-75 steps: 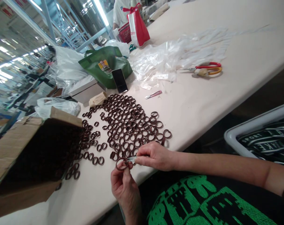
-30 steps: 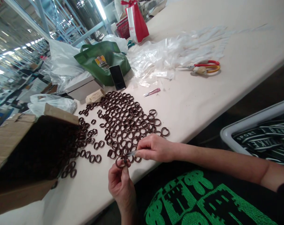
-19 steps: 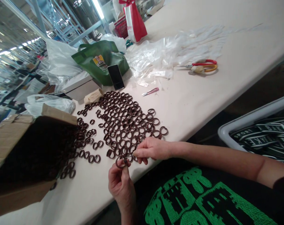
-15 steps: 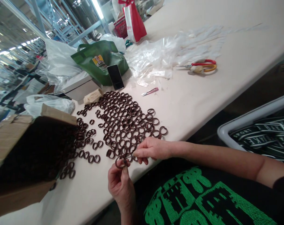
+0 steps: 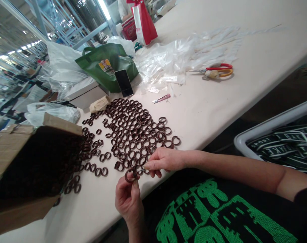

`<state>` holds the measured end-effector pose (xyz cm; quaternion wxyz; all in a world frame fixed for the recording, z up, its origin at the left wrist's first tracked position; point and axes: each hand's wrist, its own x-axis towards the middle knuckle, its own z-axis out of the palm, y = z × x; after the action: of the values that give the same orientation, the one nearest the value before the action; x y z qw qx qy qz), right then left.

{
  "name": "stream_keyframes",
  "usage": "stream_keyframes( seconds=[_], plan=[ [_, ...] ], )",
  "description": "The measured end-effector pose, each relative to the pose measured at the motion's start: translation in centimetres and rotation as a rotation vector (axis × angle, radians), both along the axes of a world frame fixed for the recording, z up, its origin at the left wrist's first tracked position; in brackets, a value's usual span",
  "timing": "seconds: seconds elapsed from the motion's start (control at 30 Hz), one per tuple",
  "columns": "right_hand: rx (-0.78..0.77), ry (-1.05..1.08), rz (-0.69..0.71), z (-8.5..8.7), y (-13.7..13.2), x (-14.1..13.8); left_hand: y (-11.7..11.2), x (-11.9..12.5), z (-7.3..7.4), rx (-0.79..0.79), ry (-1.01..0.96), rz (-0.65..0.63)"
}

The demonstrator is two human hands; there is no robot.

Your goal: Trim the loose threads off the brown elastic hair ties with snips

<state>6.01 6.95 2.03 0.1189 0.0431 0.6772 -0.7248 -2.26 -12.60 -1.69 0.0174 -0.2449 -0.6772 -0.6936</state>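
Pale worktable [image 5: 206, 111]: brown rings [image 5: 133, 131] spread beside cardboard carton [image 5: 13, 145].
Left hand [image 5: 130, 199] pinches one ring [image 5: 127, 176] near the table edge; right hand [image 5: 167, 159] grips a slim tool [image 5: 140, 170], fingers closed, tip at that ring.

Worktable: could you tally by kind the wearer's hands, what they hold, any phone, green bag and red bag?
Hands: 2, left hand and right hand
Held brown ring: 1
Held slim tool: 1
Phone: 1
Green bag: 1
Red bag: 1
Total: 7
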Motion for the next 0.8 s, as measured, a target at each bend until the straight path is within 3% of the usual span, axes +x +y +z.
stream_keyframes(
  seconds=[0.33, 0.53, 0.67, 0.8],
  plan=[
    [0.005, -0.049, 0.033, 0.0, 0.2, -0.3, -0.9, -0.7, 0.6, -0.179, 0.248, -0.112],
    [0.057, -0.028, -0.004, -0.2, -0.2, -0.3, -0.9, -0.7, -0.1, -0.224, 0.338, -0.105],
    [0.056, 0.071, -0.070, -0.3, -0.6, -0.2, -0.8, -0.3, -0.2, -0.149, 0.219, -0.050],
    [-0.148, 0.080, -0.234, -0.5, -1.1, -0.5, 0.1, 0.5, 0.5, -0.044, -0.113, 0.056]
  ],
)
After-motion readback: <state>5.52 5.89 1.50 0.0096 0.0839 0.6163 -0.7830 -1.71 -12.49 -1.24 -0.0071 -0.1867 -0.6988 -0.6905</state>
